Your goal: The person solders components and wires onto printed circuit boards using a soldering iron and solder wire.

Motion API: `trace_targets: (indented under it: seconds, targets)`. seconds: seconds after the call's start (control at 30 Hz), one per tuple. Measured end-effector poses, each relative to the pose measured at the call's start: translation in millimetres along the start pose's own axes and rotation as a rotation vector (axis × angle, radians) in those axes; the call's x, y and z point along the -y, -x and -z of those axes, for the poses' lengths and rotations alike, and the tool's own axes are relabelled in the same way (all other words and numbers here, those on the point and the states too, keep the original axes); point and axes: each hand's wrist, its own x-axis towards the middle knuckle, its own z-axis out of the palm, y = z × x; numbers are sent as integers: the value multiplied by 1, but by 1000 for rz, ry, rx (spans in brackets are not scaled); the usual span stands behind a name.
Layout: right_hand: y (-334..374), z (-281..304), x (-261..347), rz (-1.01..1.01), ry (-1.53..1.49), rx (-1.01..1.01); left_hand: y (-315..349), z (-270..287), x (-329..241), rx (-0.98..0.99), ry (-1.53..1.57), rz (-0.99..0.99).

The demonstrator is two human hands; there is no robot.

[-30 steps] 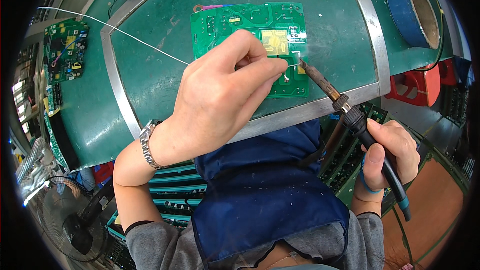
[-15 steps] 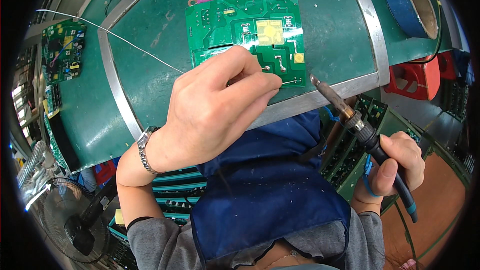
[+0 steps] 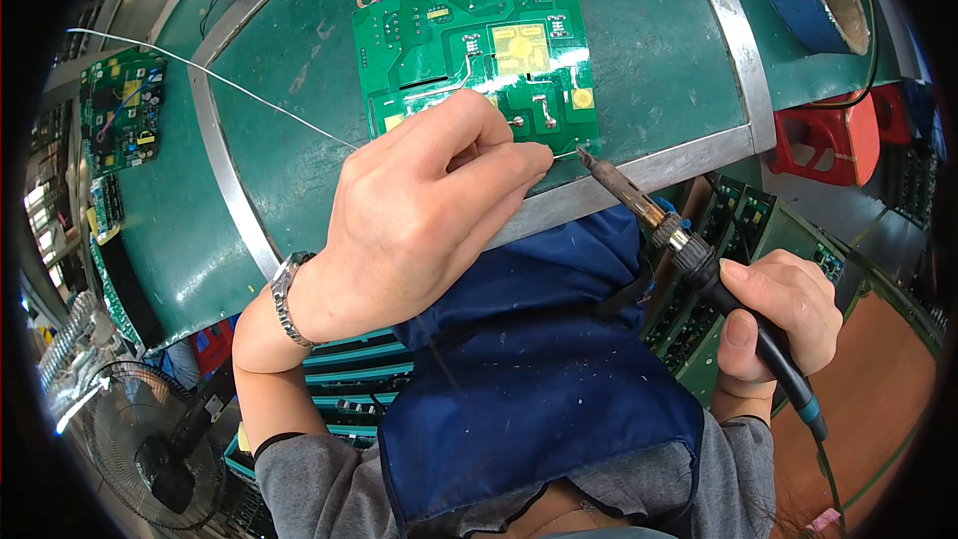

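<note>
A green circuit board point(image 3: 419, 55) lies on the green bench with its soldered side up and yellow patches on it. My left hand point(image 3: 419, 190) covers its lower left part, thumb and fingers pinched on thin solder wire point(image 3: 249, 93). One end of the wire pokes past the fingertips along the board's near edge; the rest trails off to the far left. In my right hand point(image 3: 788, 314) is a black-handled soldering iron point(image 3: 696, 258), gripped like a pen. Its dark tip is at the board's near right corner, close to the wire's end; whether they touch I cannot tell.
A metal strip point(image 3: 639, 175) edges the bench. Another populated board point(image 3: 125, 110) lies at the left. A blue-sided roll point(image 3: 788, 0) stands at the far right, above a red stool point(image 3: 828, 145). Below left is a fan point(image 3: 150, 439); racked boards point(image 3: 718, 240) stand at the right.
The soldering iron has moved left, bringing its tip to the board's near right corner by the wire's end. My left hand keeps its pinch, almost unmoved. The whole view has shifted slightly.
</note>
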Motion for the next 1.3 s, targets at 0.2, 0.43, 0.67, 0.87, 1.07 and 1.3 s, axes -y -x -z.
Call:
trace_targets:
  seconds: [0.2,0.43,0.67,0.87,1.07,1.3]
  targets:
    - [1,-2,-2,-11,-23,-1,2,-2,1,15,-31,-8]
    - [2,2,7,-154,60,-92,0,3,-3,-34,-22,60]
    - [-7,9,0,-178,4,-98,0,1,0,-30,-2,32]
    - [-10,11,-7,-211,-43,-54,1,-1,3,-31,1,2]
    - [-12,7,-7,-242,-54,-42,1,-2,5,-26,-4,-10]
    - [-16,8,-7,-239,-40,-18,0,-7,8,-59,-6,-48]
